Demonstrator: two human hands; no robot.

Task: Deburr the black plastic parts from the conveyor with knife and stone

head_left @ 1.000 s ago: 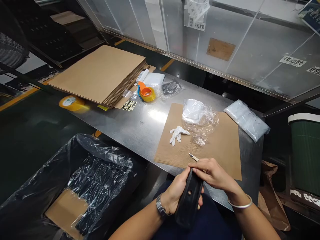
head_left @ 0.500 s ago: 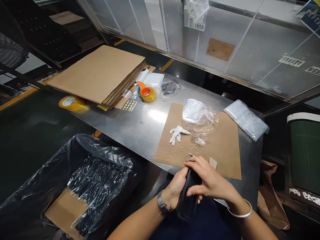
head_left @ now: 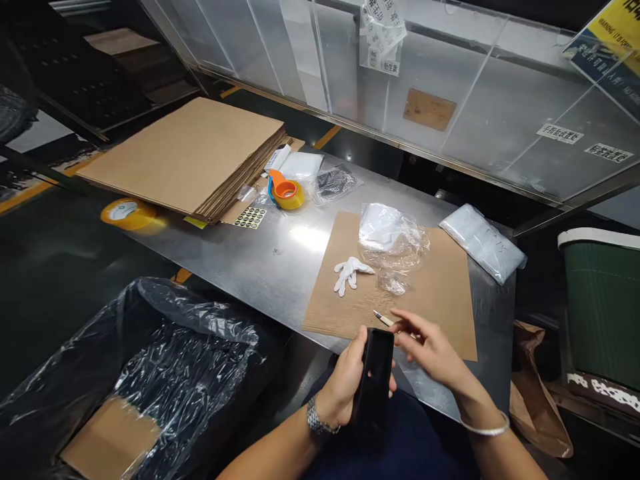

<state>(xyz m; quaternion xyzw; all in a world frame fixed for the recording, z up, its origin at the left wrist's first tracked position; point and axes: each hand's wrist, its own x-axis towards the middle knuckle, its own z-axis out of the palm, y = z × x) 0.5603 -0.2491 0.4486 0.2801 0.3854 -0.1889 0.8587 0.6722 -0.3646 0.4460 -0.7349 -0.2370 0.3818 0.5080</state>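
My left hand [head_left: 345, 380] is wrapped round a long black rectangular piece [head_left: 374, 373], a case-like part with rounded corners and a small hole. It is tilted in front of my body, and its lower end merges with my dark clothing. My right hand [head_left: 427, 347] is just right of the piece and apart from it, fingers loosely bent and spread with nothing visible in them. Behind these fingers a knife [head_left: 383, 319] with a pale handle lies on the brown cardboard sheet [head_left: 440, 293]; part of its handle is hidden. White gloves [head_left: 351, 274] lie farther back on the sheet.
Clear plastic bags [head_left: 393, 233] lie on the cardboard, and a wrapped white pack [head_left: 483, 243] at its right. Stacked cardboard [head_left: 185, 153], a tape dispenser [head_left: 287, 191] and a tape roll [head_left: 129, 213] are on the metal table [head_left: 250, 260]. A black-lined bin [head_left: 190, 360] stands left.
My right hand has come off the black piece and moved slightly right, its fingers opening. The piece now shows its face upright in my left hand. The view has shifted slightly.
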